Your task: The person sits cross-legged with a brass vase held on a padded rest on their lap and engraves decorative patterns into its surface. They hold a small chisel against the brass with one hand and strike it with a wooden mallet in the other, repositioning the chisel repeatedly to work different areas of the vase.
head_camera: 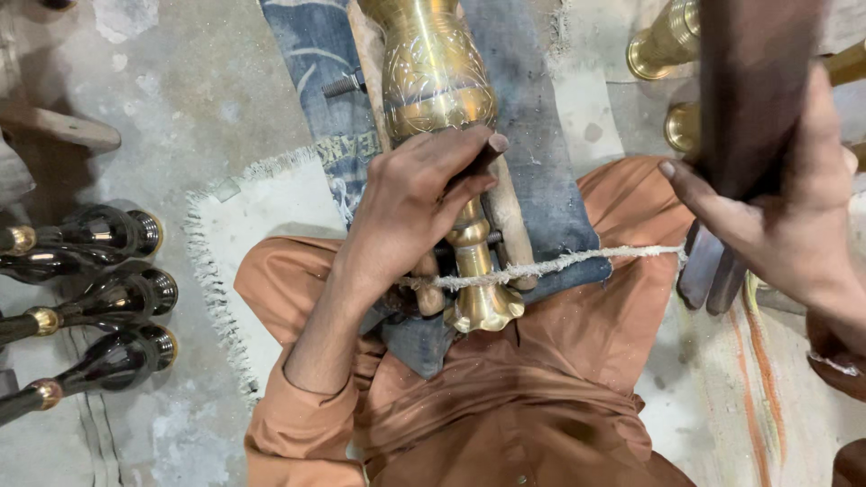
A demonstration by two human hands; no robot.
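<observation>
Engraving step, by my reading. Brass vase point(439, 99) lies across lap, lashed by cord point(559, 263). Left hand point(415, 203) closed on chisel point(483, 155), tip at vase. Right hand point(776, 216) grips raised mallet point(753, 90). Next: square strike.

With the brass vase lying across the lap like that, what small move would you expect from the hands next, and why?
Probably the right hand brings its dark wooden block down onto the tool. The left hand already presses that tool's tip against the engraved brass vase, which a rope ties down, and the block is raised above it.
</observation>
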